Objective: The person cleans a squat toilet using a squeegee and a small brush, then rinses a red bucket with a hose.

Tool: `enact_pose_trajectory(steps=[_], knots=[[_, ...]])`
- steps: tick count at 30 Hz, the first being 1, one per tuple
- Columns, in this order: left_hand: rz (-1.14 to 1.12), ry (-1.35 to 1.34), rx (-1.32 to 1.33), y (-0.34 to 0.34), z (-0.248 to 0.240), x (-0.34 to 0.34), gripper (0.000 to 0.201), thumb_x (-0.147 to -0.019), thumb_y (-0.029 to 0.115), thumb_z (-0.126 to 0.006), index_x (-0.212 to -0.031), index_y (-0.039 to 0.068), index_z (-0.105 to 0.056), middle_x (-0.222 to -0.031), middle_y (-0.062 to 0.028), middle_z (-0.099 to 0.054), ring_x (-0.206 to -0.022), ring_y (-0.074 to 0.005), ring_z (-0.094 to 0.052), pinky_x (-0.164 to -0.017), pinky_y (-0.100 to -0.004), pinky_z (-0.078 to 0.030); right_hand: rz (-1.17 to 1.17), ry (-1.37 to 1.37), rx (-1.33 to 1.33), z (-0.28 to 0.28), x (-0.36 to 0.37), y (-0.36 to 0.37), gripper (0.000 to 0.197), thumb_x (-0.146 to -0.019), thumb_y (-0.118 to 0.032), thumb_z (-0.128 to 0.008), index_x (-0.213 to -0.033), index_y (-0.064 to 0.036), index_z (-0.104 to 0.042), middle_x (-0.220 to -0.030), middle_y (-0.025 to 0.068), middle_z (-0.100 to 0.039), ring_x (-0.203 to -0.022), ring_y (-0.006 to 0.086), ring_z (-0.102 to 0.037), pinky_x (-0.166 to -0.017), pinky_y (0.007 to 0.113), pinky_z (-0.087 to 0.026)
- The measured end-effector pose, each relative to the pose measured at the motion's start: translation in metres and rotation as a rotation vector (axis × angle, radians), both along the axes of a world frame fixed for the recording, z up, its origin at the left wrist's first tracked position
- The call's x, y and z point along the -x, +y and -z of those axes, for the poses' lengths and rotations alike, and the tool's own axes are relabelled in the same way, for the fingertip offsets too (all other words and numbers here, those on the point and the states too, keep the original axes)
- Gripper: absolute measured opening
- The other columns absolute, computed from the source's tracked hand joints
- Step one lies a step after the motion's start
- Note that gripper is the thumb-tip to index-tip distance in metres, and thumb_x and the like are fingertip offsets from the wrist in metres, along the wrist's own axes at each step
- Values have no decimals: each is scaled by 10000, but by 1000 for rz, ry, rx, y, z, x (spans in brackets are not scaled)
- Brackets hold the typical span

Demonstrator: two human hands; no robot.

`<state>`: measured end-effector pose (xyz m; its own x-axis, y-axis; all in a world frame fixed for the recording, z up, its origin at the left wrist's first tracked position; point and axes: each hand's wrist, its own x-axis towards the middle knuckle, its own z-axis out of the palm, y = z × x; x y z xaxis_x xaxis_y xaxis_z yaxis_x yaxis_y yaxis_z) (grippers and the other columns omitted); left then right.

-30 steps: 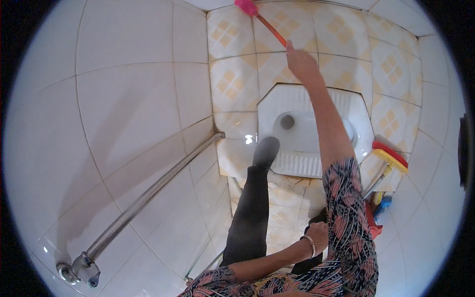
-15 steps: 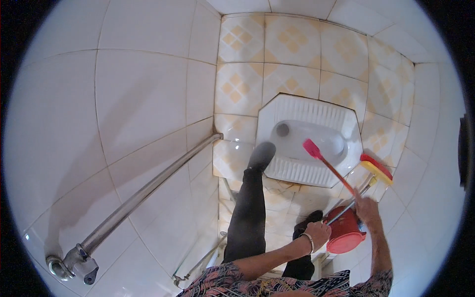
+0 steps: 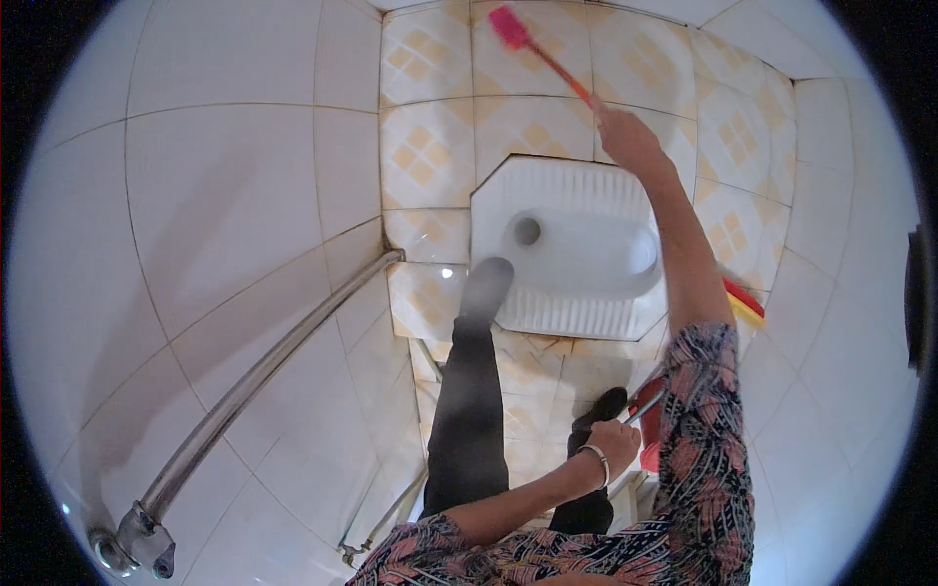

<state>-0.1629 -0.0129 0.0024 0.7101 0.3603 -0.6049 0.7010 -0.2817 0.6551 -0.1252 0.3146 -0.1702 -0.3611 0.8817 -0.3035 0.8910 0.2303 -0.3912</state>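
My right hand [image 3: 630, 139] is closed round the orange handle of a toilet brush [image 3: 510, 28] with a pink head. That arm stretches far forward, over the right side of the white squat toilet [image 3: 572, 176]. The brush head is over the patterned floor tiles beyond the toilet; whether it touches them I cannot tell. Close to my body, my left hand [image 3: 614, 445] grips a thin grey-blue pole [image 3: 645, 407]. A red and yellow broom head [image 3: 745, 303] shows to the right of the toilet, partly hidden by my right arm.
A red bucket [image 3: 650, 454] is mostly behind my right sleeve. Along the left tiled wall [image 3: 225, 195] runs a metal pipe [image 3: 278, 356] with a valve [image 3: 147, 537] at its near end. My left shoe [image 3: 488, 285] overlaps the toilet's near left corner.
My right hand has swung forward and left, taking the toilet brush from above the bowl to beyond it. My left hand keeps hold of the pole. The view has shifted slightly.
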Motion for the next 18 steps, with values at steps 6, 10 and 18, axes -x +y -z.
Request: enact_pose_trajectory(steps=[6, 10, 18], knots=[[-240, 6, -106, -6, 11, -2, 123, -672, 136, -479, -765, 57, -492, -659, -44, -499, -619, -191, -493, -481, -319, -402, -280, -407, 444, -100, -88, -149, 546, -736, -64, -351, -1241, -163, -169, -655, 181, -528, -571, 305, -530, -528, 410, -426], [-211, 11, -92, -3, 11, 2, 109, -676, 137, -473, -747, 57, -496, -673, -58, -511, -641, -197, -510, -496, -323, -416, -249, -407, 722, -165, -133, -243, 553, -691, -56, -423, -1209, -117, -238, -653, 175, -536, -591, 325, -538, -535, 428, -436], [-67, 139, 77, 3, 9, 7, 135, -708, 155, -449, -763, 76, -543, -715, -61, -563, -675, -207, -546, -514, -347, -432, 559, 533, 896, -167, -36, -214, 428, -750, -101, -394, -1170, -69, -318, -605, 80, -467, -517, 140, -463, -486, 259, -396]])
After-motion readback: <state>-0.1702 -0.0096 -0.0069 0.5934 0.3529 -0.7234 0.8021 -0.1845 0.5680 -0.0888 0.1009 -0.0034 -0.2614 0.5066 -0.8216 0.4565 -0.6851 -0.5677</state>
